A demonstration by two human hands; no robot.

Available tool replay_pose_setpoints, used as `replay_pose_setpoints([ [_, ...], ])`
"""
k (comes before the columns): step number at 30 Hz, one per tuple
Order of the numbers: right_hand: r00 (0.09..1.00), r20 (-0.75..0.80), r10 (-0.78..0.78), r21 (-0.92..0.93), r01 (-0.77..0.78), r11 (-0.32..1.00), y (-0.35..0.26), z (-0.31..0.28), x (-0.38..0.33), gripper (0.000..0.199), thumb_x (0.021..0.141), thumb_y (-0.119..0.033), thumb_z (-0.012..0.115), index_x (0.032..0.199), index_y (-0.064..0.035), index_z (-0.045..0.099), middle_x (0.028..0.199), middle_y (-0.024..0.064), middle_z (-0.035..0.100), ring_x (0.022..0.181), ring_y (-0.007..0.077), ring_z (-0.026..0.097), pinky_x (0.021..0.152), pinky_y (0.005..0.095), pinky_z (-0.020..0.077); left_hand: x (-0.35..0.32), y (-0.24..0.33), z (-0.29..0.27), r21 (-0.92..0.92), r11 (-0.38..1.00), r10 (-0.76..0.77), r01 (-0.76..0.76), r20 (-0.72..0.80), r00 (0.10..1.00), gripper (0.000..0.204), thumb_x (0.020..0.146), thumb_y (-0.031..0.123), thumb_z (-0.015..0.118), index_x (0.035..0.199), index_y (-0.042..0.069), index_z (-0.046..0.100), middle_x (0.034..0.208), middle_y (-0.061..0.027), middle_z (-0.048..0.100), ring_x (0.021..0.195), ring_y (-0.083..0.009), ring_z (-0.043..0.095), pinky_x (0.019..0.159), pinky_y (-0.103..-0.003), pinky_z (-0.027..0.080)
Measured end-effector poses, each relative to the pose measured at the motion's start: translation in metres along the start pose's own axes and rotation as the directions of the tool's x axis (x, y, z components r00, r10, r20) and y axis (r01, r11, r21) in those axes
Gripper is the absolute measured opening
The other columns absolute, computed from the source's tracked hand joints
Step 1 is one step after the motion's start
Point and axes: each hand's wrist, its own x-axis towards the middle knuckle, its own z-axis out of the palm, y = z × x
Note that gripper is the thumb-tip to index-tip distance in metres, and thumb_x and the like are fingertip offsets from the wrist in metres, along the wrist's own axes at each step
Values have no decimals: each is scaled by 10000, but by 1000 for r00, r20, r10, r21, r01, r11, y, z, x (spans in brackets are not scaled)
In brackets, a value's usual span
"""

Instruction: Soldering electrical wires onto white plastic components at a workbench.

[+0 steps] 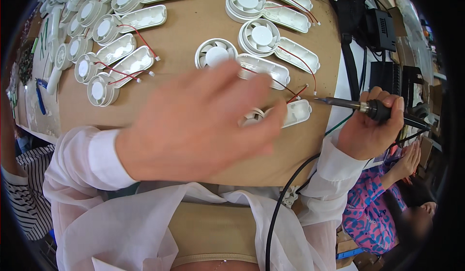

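My right hand (368, 133) grips a soldering iron (346, 103) by its dark handle, its tip pointing left. That tip is close to the red and black wires and small white plug of a white handheld-fan half (298, 113). My left hand (208, 120), blurred by motion, passes over this piece and covers much of its round fan end. Whether its fingers touch or hold anything is hidden by the smear. Just beyond lies another fan half (271, 72), its round head (213, 53) partly behind my fingers.
More white fan halves with wires lie in rows at the far right (261, 36) and far left (104, 31). Blue-handled pliers (40, 96) rest at the left. A black cable (278, 208) loops near my right arm. Beside the right edge sits a person in a patterned top (370, 213); a striped sleeve (36, 188) shows left.
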Motion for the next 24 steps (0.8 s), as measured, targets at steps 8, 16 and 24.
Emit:
replay_pose_setpoints([
  [8, 988, 150, -48, 72, 38, 997, -34, 22, 24, 217, 986, -213, 486, 863, -52, 564, 733, 32, 529, 663, 141, 415, 635, 276, 369, -1, -22, 10, 186, 970, -164, 156, 30, 986, 426, 811, 202, 740, 1219, 160, 625, 1200, -88, 531, 821, -229, 563, 652, -336, 488],
  [16, 980, 42, -195, -191, 199, 961, 11, 40, 12, 201, 979, -184, 508, 874, -39, 597, 742, 47, 559, 704, 158, 485, 674, 277, 394, 22, -7, 9, 79, 982, -187, 174, 229, 955, 458, 777, 139, 761, 1212, 171, 624, 1096, -94, 511, 810, -235, 562, 608, -335, 486],
  [24, 993, 84, -85, -113, 94, 989, 8, 31, 11, 183, 969, -167, 520, 863, -45, 606, 735, 50, 561, 681, 156, 482, 683, 277, 397, 25, -14, 11, -79, 967, -204, 241, 321, 925, 435, 762, 111, 772, 1176, 171, 656, 1031, -84, 482, 739, -220, 532, 564, -312, 467],
])
